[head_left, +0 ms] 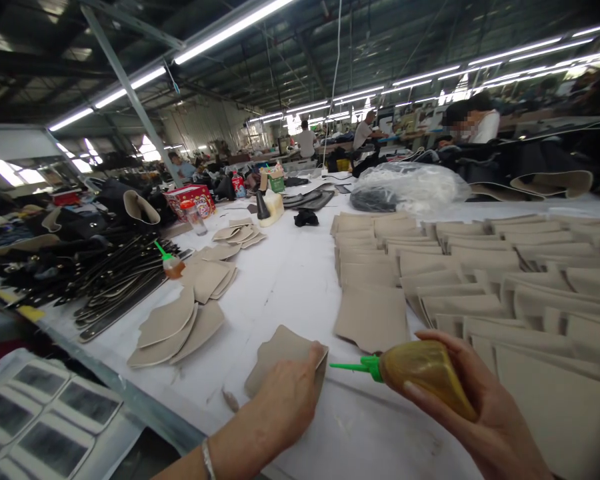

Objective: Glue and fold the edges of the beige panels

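Note:
My right hand (485, 407) is wrapped round a squeeze bottle (423, 373) of amber liquid, probably glue. Its green nozzle points left, a little apart from the beige piece (280, 353) under my left hand. That piece, flat and leather-like with a notched outline, lies on the white table. My left hand (287, 393) grips its right edge, the fingers closed and partly hidden behind the back of the hand. To the left are loose stacks of similar shaped pieces (173, 333). Rows of overlapping beige panels (373, 317) cover the table on the right.
A second green-tipped bottle (173, 265) stands beside dark strips (125, 287) at left. Farther back are a clear jar (196, 220), a red box (190, 199) and a plastic bag (410, 187). The table edge (145, 400) runs along the left. Several people work in the background.

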Motion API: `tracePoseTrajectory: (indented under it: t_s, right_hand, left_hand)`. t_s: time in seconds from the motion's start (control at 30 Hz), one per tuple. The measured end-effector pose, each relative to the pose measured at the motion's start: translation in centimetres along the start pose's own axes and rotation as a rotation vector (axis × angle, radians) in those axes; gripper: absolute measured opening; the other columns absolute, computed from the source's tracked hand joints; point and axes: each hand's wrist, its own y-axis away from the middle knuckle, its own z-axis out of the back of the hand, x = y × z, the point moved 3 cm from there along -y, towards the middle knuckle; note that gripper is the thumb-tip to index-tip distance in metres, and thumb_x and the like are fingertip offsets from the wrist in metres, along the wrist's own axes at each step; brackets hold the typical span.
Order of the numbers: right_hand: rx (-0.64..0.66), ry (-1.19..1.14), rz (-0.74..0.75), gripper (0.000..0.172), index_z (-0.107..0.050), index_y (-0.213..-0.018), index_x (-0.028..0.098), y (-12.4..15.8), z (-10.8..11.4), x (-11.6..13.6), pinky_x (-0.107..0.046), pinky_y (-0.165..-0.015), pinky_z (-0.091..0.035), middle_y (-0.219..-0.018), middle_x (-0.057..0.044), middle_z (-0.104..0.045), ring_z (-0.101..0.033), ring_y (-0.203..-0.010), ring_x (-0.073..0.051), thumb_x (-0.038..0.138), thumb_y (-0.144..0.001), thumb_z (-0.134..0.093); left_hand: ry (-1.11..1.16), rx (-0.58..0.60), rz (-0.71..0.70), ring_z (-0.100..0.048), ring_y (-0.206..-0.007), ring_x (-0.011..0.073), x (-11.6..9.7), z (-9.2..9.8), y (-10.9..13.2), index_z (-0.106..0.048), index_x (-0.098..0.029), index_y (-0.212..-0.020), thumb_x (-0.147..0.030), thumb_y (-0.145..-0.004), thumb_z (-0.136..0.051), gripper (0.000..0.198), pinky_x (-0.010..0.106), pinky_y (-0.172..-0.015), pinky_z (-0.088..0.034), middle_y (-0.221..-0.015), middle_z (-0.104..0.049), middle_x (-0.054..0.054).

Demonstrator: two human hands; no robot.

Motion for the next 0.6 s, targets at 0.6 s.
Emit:
tracePoseTrajectory:
  t_s: [0.6]
  right_hand:
    - [0.065,0.392,0.451,0.045,-0.045,-0.120,0.030,-0.7,-2.8,1.6,-0.032,-0.080,-0.052,-0.110,-0.004,-0.057,-0.062,-0.087,-0.022,0.044,-0.083,-0.065]
  left_hand:
    - [0.175,-0.032,-0.145,-0.065,-0.095,0.0254,0.6,0.9,-1.0,-0.055,-0.027,-0.128,-0.017,-0.083,-0.039,0.048,0.034,-0.083,-0.048,-0.103,-0.070,0.005]
